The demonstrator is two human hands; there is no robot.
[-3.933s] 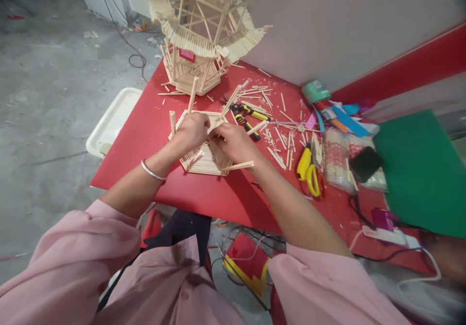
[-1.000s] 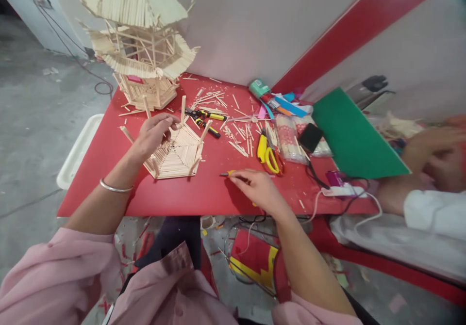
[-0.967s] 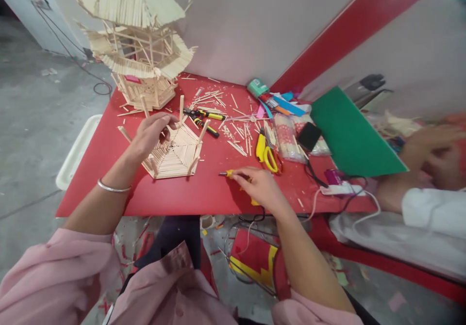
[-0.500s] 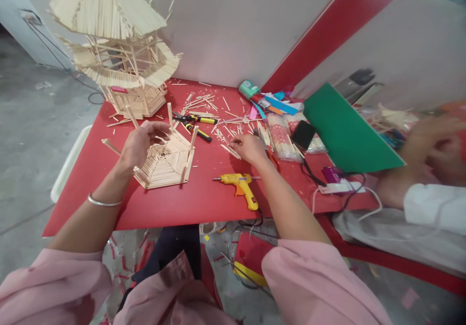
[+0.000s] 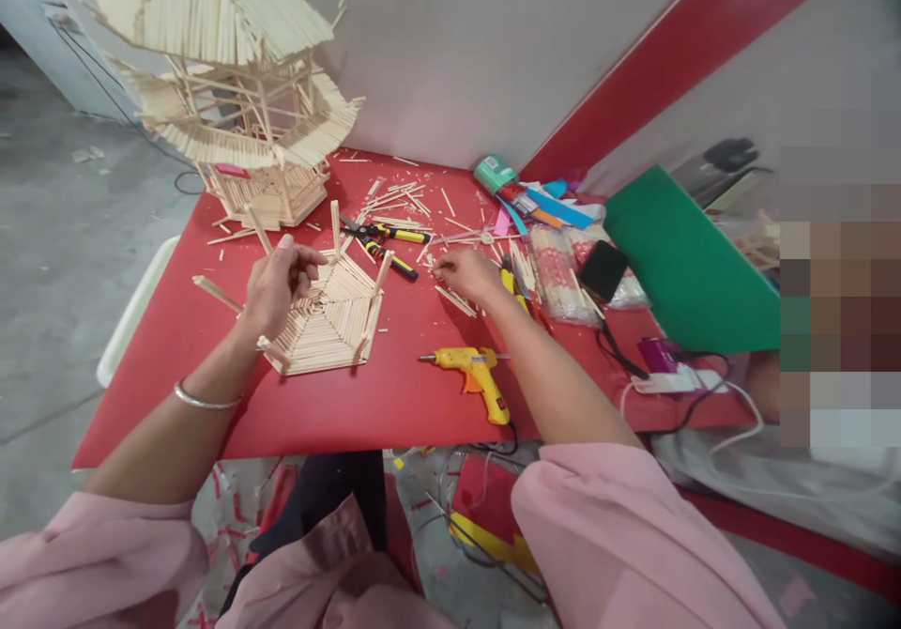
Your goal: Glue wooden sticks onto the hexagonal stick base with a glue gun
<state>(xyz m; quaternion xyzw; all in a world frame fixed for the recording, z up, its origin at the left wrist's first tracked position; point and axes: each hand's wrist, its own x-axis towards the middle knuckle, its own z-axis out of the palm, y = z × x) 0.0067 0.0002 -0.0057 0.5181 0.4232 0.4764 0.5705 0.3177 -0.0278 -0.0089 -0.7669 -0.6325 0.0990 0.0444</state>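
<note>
Over the left part of a hexagonal stick base [image 5: 330, 324] is my left hand [image 5: 274, 286], its fingers loosely bent and apart, with nothing visible in them. Short upright posts [image 5: 384, 274] of bundled sticks rise from the base's corners. My right hand [image 5: 468, 277] is at the loose sticks and scraps in the middle of the table, thumb and fingertips pinched together. Whatever is between them is too small to make out. Below that hand a yellow glue gun [image 5: 470, 366] lies on its side. Pliers with black and yellow handles [image 5: 394, 235] lie between my hands.
A tall stick pagoda [image 5: 239, 131] stands at the red table's [image 5: 302, 422] back left. Packs of sticks [image 5: 559, 272], a black box-like object [image 5: 603, 270] and a green board [image 5: 686, 263] are on the right. Beyond is another person's arm [image 5: 764, 385]. A power strip [image 5: 676, 382] lies near the edge.
My left hand's fingers have curled in slightly above the base. My right hand stays pinched among the scraps, shifted only a little. The view has turned slightly.
</note>
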